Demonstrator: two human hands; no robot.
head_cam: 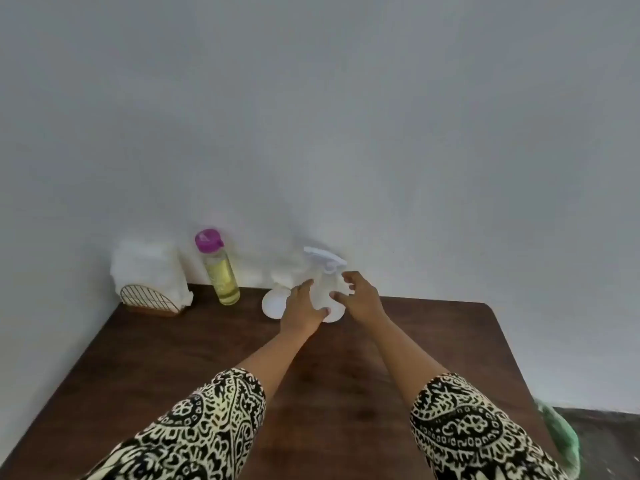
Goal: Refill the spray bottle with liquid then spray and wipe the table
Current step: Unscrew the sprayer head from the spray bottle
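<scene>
The spray bottle (325,289) is gripped by the left hand (304,306); contact by the half-open right hand (361,301) cannot be told.

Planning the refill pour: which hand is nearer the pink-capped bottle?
Left. The left hand is on the side of the spray bottle that faces the pink-capped bottle; the right hand is on its far side.

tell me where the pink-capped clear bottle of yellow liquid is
Head view: the pink-capped clear bottle of yellow liquid stands at the far left of the dark wooden table, between the wire holder of white tissues and the white plastic spray bottle.
</scene>
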